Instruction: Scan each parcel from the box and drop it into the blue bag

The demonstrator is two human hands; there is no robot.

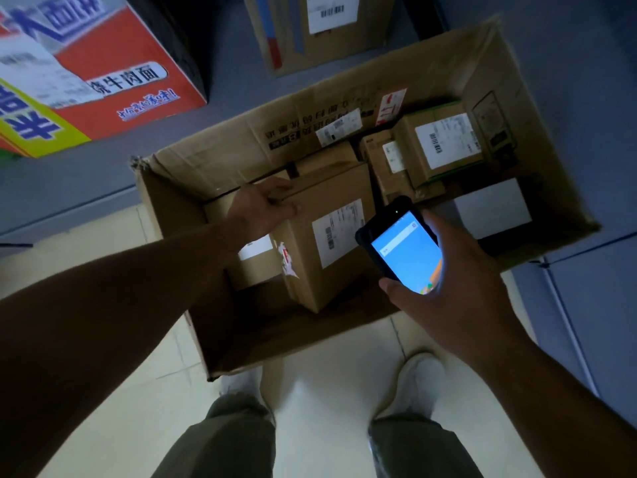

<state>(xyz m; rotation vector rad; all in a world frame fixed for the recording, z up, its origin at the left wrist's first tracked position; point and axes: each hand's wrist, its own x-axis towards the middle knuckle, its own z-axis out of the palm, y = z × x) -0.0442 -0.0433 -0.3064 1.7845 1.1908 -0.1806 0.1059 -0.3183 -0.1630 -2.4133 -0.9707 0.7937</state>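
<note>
I have the left hand (pixel 265 205) curled over the upper left edge of the tall parcel (pixel 324 236), fingers hooked on its far side and thumb along the near top. The right hand (pixel 448 270) is wrapped round the scanner (pixel 403 250), thumb on its lower left corner. The lit blue screen faces me and the scanner's top end points at the white barcode label on the parcel's face, just beside it.

The parcel stands tilted in the near left part of the open box (pixel 241 132), leaning against a lower parcel (pixel 255 260) at its left. Between the parcel's near corner and the box's near wall I see a strip of bare box bottom. On the right, under the scanner hand, there is more dark open room.

Further in, a labelled parcel (pixel 444 143) sits in the far right corner, with a narrower one (pixel 386 163) touching its left side and a white flat packet (pixel 493 208) lying in front of it. The box's torn left corner stands up ragged.

My shoes (pixel 417 384) touch the near wall on the pale tiled floor (pixel 327 391). A red printed carton (pixel 103 63) and a brown carton (pixel 320 25) stand beyond, apart from the box
</note>
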